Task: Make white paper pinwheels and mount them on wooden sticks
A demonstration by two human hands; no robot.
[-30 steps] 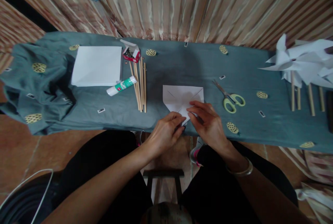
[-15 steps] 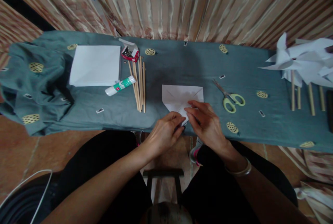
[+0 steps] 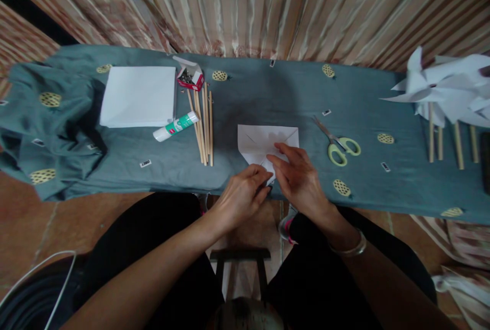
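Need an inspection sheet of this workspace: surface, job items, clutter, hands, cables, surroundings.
Surface: blue-green cloth with pineapple print, bunched at picture left.
Job items: white paper with diagonal lines; scissors to its right; glue stick beside wooden sticks.
Clutter: paper stack, open red box of small metal pieces, paper pinwheels at far right.
Hands: left hand holds the paper's near corner; right hand has fingers over it, contact unclear.
Cables: nothing certain; thin white loop at lower left, cord or handle unclear.
Surroundings: striped curtain behind, tiled floor below.
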